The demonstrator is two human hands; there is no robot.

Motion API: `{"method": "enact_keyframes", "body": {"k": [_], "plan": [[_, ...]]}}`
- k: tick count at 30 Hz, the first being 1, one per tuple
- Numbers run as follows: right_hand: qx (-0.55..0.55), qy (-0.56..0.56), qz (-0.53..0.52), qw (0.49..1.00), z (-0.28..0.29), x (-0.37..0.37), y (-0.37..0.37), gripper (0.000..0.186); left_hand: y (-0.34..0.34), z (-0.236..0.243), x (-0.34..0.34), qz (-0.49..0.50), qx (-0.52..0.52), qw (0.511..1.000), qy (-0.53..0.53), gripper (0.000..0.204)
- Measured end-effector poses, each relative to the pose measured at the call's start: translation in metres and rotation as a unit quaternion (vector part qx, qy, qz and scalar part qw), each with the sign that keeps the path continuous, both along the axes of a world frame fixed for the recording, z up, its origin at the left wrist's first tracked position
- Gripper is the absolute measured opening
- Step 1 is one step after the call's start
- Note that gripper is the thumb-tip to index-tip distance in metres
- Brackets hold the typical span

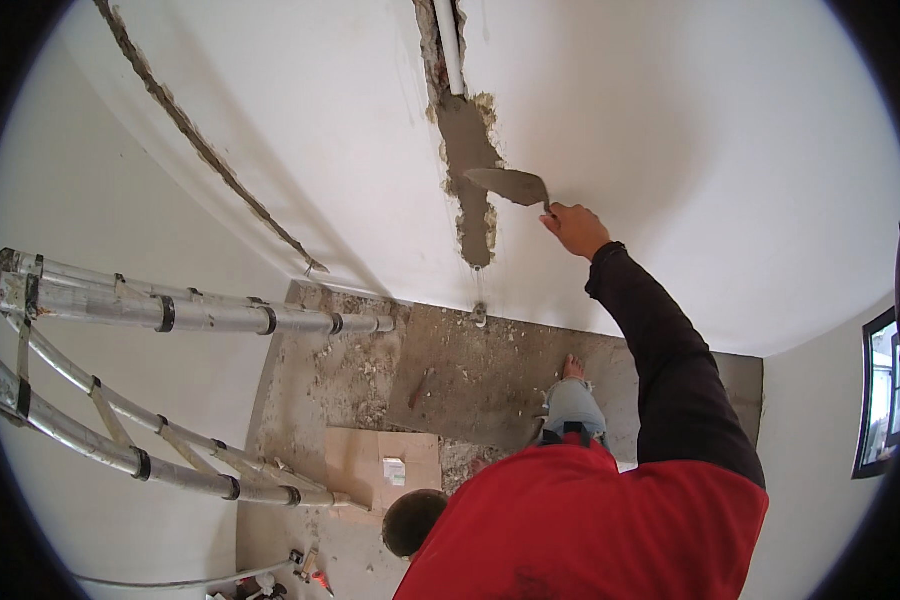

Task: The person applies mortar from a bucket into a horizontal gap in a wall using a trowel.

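My right hand (578,230) is closed round the handle of a pointed trowel (515,186), the arm stretched out to the white wall. The blade's tip lies over a strip of grey mortar (467,135) that fills a chased groove with ragged, chipped edges. Higher up in the same groove, a white pipe (450,45) shows bare. My left hand is out of sight. Beside my body, low in the view, is a dark rounded container (415,522); whether a hand holds it is hidden.
An aluminium ladder (220,312) stands at the left. A narrow groove (195,140) runs down the wall there. On the dusty floor lie a flattened cardboard piece (355,455) and several tools (310,570). A dark-framed window (878,395) is at the right.
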State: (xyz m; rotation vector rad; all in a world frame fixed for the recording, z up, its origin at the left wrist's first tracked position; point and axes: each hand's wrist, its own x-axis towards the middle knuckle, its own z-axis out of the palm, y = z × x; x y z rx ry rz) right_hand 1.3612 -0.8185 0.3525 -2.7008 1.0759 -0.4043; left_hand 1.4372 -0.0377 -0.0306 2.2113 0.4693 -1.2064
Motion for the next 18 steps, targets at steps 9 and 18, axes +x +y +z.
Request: {"method": "enact_keyframes", "body": {"k": [9, 18], "plan": [[-0.043, -0.054, 0.008, 0.998, 0.001, -0.056, 0.025, 0.035, 0.003, -0.004, -0.014, 0.015, -0.005, 1.0, 0.006, 0.015], [-0.174, 0.034, 0.032, 0.984, 0.04, 0.05, 0.026, 0.032, -0.003, -0.003, -0.017, 0.025, -0.012, 1.0, 0.004, 0.015]]}}
